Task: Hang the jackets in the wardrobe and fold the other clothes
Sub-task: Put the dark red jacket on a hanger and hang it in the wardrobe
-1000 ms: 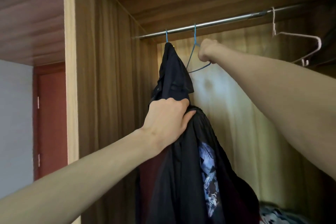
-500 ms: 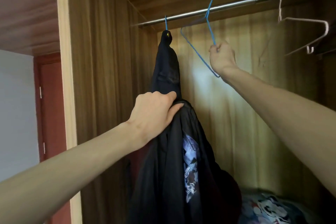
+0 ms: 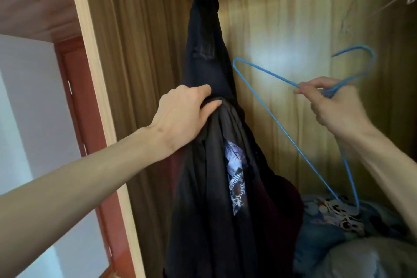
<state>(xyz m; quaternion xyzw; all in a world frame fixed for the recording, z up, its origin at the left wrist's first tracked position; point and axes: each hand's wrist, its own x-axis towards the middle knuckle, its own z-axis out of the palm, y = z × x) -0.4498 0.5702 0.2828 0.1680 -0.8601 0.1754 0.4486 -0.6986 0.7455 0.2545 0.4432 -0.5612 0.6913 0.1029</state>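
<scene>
Left hand (image 3: 184, 111) is curled around the bunched collar of a dark, limp jacket (image 3: 216, 198), held hanging lengthwise. A thin blue wire hanger (image 3: 277, 124) is pinched by the right hand (image 3: 334, 104), hook pointing upper right, triangle slanting downward, before the wood-grain wardrobe (image 3: 282, 18) back.

Both forearms are bare up to the frame edge, no sleeve in view; the left hand (image 3: 180, 117) and right hand (image 3: 334, 106) seem without rings or watch.
</scene>
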